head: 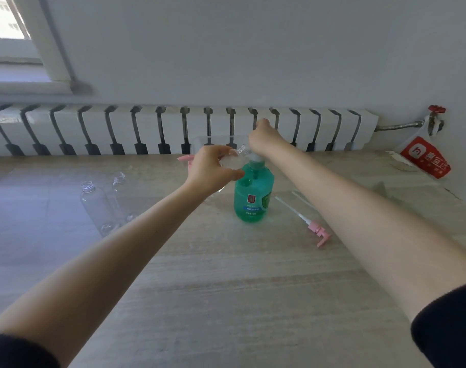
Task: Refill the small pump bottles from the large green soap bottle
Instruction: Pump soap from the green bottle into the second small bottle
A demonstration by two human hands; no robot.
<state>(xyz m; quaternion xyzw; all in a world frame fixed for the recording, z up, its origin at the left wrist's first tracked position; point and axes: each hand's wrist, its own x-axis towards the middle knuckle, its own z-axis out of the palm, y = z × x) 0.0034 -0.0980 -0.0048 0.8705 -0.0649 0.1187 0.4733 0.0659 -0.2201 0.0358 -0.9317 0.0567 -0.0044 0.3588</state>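
Keep the small clear bottle [233, 160], gripped by the left hand [210, 168], mouth-to-spout on the green soap bottle [254, 192] while the right hand [263, 136], its grip on the pump [255, 157] unclear, presses slowly.

Light wood-grain table [226, 288]. Centre, far half: green soap bottle [254, 192], upright. Left of it, 2 clear bottles [96, 205] [119, 179] lying side by side, no caps. Right of it, pink pump [316, 231] w/ tube, lying flat. Far right corner: red & white bag [425, 158].

Hands pass freely over the near tabletop [226, 288]; clear bottles [96, 205] left, pink pump [318, 231] right of the green soap bottle [253, 197].
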